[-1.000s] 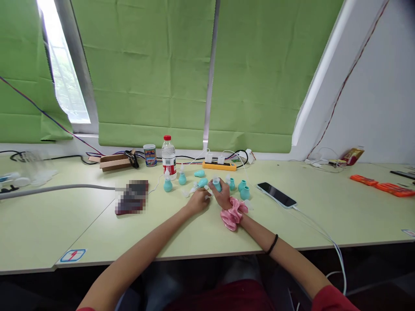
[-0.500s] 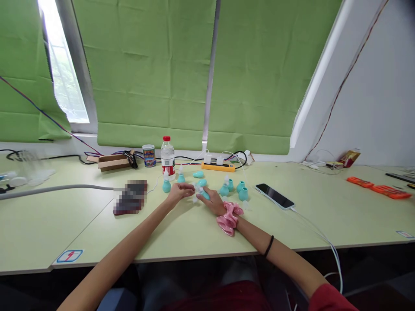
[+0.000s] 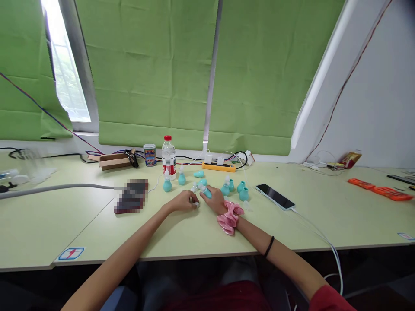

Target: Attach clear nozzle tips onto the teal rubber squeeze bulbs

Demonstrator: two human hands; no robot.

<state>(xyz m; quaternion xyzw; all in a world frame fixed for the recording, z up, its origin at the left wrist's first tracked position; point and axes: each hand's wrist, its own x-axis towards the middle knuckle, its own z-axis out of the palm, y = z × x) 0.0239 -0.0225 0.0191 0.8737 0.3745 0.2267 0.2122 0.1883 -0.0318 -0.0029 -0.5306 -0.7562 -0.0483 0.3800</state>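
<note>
My right hand (image 3: 215, 201) is wrapped round a teal nasal aspirator bulb (image 3: 206, 193) with a whitish translucent piece at its upper end. Just left of it, my left hand (image 3: 183, 201) pinches a small clear plastic cap (image 3: 196, 204) at the tabletop. Beyond the hands lie a teal bulb (image 3: 202, 182) on its side and another teal piece (image 3: 199, 174). Two aspirators with clear nozzles stand to the left, the nearer aspirator (image 3: 167, 185) by the water bottle. Right of my right hand stand several teal bulbs, among them an open-necked bulb (image 3: 244, 194).
A red-capped bottle (image 3: 168, 160), a can (image 3: 149, 155) and a cardboard box (image 3: 115, 162) are at the back left. Behind the bulbs is a yellow power strip (image 3: 218, 167). A charging phone (image 3: 275, 197) lies right, a pixelated dark object (image 3: 131, 196) left.
My left hand has moved nearer to me and down to the tabletop, where it pinches the small clear cap. My right hand keeps its hold on the aspirator, almost in place.
</note>
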